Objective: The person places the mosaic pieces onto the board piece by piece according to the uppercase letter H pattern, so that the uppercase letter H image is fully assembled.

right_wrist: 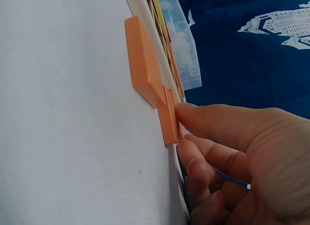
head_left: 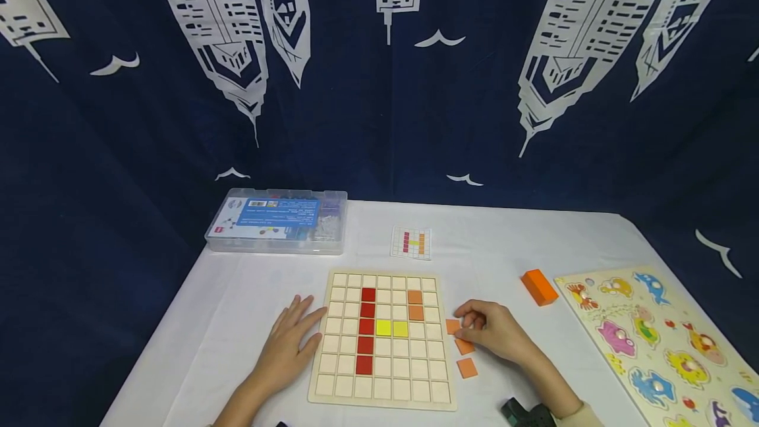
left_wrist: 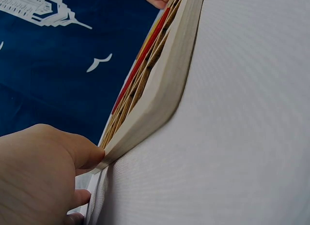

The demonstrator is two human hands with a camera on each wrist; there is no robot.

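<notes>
A wooden grid board (head_left: 382,397) lies on the table. In it sit a column of red square tiles (head_left: 365,327), two yellow tiles (head_left: 392,328) side by side and two orange tiles (head_left: 415,306) one above the other. My left hand (head_left: 288,346) rests at the board's left edge with fingers spread, and in the left wrist view the thumb (left_wrist: 87,152) touches the rim. Right of the board, my right hand (head_left: 495,329) pinches an orange square tile (head_left: 452,326) between thumb and fingers. Two more orange tiles, one (head_left: 467,368) nearest me, lie just below it.
Behind the board lies a small pattern card (head_left: 411,243) with coloured squares. A clear plastic case (head_left: 275,221) stands at the back left. To the right are an orange block (head_left: 539,287) and an animal puzzle board (head_left: 670,348). A dark device (head_left: 526,414) is by the right wrist.
</notes>
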